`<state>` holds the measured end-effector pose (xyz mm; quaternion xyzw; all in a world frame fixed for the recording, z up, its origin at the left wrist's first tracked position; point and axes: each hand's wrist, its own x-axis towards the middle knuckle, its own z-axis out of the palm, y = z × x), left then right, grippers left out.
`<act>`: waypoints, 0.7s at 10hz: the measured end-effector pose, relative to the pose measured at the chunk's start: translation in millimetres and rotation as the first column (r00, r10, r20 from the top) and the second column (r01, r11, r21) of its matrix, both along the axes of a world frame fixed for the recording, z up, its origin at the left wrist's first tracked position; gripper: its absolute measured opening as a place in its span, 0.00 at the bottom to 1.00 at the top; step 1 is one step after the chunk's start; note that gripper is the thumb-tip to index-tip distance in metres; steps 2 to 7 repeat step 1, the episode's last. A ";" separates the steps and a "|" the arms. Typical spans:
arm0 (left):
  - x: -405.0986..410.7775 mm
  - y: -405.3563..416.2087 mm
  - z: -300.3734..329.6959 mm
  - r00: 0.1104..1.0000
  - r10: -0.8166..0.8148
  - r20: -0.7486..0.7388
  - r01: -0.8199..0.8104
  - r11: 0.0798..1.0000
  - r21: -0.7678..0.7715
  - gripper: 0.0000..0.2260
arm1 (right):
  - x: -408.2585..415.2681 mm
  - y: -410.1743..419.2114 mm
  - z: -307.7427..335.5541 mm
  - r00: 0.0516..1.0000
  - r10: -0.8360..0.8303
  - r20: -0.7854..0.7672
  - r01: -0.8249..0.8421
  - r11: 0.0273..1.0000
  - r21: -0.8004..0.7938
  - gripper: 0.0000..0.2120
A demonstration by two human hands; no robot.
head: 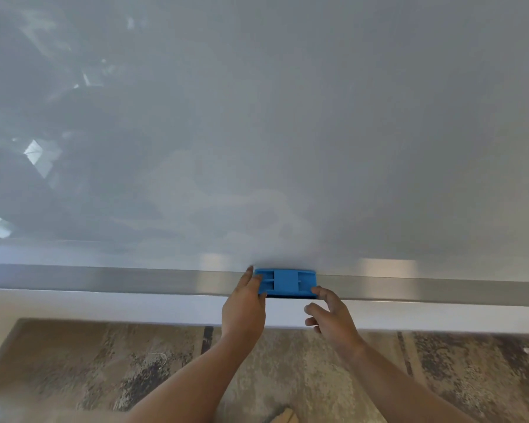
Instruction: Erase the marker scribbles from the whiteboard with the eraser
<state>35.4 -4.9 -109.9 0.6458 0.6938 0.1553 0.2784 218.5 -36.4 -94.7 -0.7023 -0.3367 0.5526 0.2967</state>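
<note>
A blue plastic eraser (287,282) lies on the metal tray ledge (104,277) at the bottom of the whiteboard (287,117). My left hand (243,309) rests against the eraser's left end, fingers on its top and side. My right hand (330,312) has a fingertip touching the eraser's lower right corner, the other fingers spread apart. The board surface shows only faint smears and reflections; I see no clear marker lines.
Below the tray runs a white wall strip (135,306), then a patterned brown and beige carpet (104,367). A light wooden object (283,416) peeks in at the bottom edge.
</note>
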 end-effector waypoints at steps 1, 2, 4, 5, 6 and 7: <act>1.3 -2.9 6.3 0.983 -0.127 -0.132 0.127 0.992 -0.010 0.21 | -1.3 -1.4 -2.0 1.000 0.008 0.025 -0.009 1.000 0.026 0.24; 1.3 -2.9 6.3 0.983 -0.127 -0.132 0.127 0.992 -0.010 0.21 | -1.3 -1.4 -2.0 1.000 0.008 0.025 -0.009 1.000 0.026 0.24; 1.3 -2.9 6.3 0.983 -0.127 -0.132 0.127 0.992 -0.010 0.21 | -1.3 -1.4 -2.0 1.000 0.008 0.025 -0.009 1.000 0.026 0.24; 1.3 -2.9 6.3 0.983 -0.127 -0.132 0.127 0.992 -0.010 0.21 | -1.3 -1.4 -2.0 1.000 0.008 0.025 -0.009 1.000 0.026 0.24; 1.3 -2.9 6.3 0.983 -0.127 -0.132 0.127 0.992 -0.010 0.21 | -1.3 -1.4 -2.0 1.000 0.008 0.025 -0.009 1.000 0.026 0.24; 1.3 -2.9 6.3 0.983 -0.127 -0.132 0.127 0.992 -0.010 0.21 | -1.3 -1.4 -2.0 1.000 0.008 0.025 -0.009 1.000 0.026 0.24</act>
